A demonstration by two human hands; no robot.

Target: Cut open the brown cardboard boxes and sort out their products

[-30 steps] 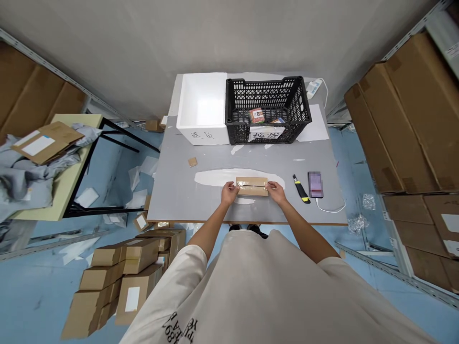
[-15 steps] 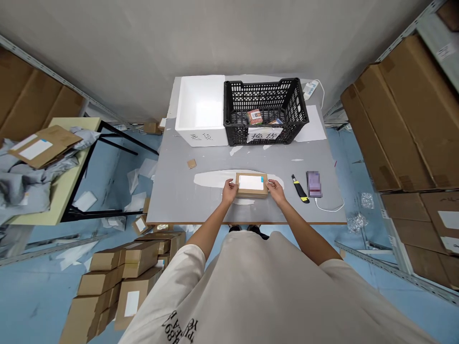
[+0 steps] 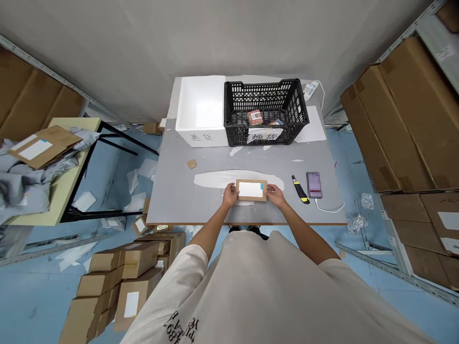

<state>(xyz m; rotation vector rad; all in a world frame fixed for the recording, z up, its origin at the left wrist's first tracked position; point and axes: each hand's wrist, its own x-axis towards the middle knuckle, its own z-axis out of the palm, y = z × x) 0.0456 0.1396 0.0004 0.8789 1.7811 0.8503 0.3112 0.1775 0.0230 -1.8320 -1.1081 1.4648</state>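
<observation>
A small brown cardboard box (image 3: 251, 198) with a white label on its upper face is between my two hands, near the front of the grey table (image 3: 172, 191). My left hand (image 3: 230, 195) grips its left end, and my right hand (image 3: 275, 195) grips the right end, fingers closed against the cardboard. To the right of my right hand lies a black and yellow utility knife (image 3: 300, 189). Beside the knife is a phone (image 3: 314, 185) with a white cable plugged in. A little brown square piece (image 3: 191, 164) rests farther left on the tabletop.
At the table's back stand a white foam box (image 3: 202, 136) and a black plastic crate (image 3: 267, 136) holding small packages. A side table (image 3: 53, 210) with parcels is at left. Stacked cartons (image 3: 103, 277) sit on the floor lower left; large cartons (image 3: 394, 114) fill the right shelf.
Both hands have tilted the cardboard box, so its labelled face now shows more squarely and its front side no longer shows. The labelled face sits slightly nearer to me.
</observation>
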